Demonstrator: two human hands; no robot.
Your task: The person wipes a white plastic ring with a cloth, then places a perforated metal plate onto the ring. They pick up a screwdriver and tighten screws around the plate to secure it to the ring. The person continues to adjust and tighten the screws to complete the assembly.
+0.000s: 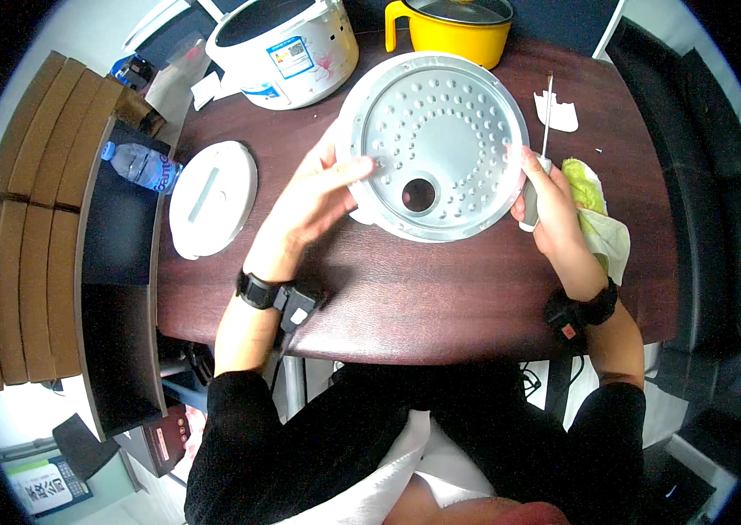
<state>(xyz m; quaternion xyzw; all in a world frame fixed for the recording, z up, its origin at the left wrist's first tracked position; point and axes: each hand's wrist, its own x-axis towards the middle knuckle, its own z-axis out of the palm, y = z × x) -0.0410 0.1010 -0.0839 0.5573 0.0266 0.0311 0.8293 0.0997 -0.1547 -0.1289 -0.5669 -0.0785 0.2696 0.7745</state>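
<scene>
A round silvery rice cooker lid (467, 131) with raised dimples and one dark round hole is held up over the table, its metal side showing. My left hand (322, 184) grips its left edge, thumb on the metal face. At the opposite edge, my right hand (548, 197) steadies the rim and also holds a screwdriver (547, 131), its thin shaft pointing away from me and its grey handle in the palm. A white oval cover (232, 197) lies on the table left of my left hand. Beside my right hand is a crumpled green and white cloth (602, 232).
A white rice cooker body (322, 66) stands at the back left, and a yellow pot (449, 37) with a glass lid at the back. Torn white paper (557, 114) lies on the brown table (423, 302). A water bottle (141, 166) and cardboard boxes (29, 289) are at the left.
</scene>
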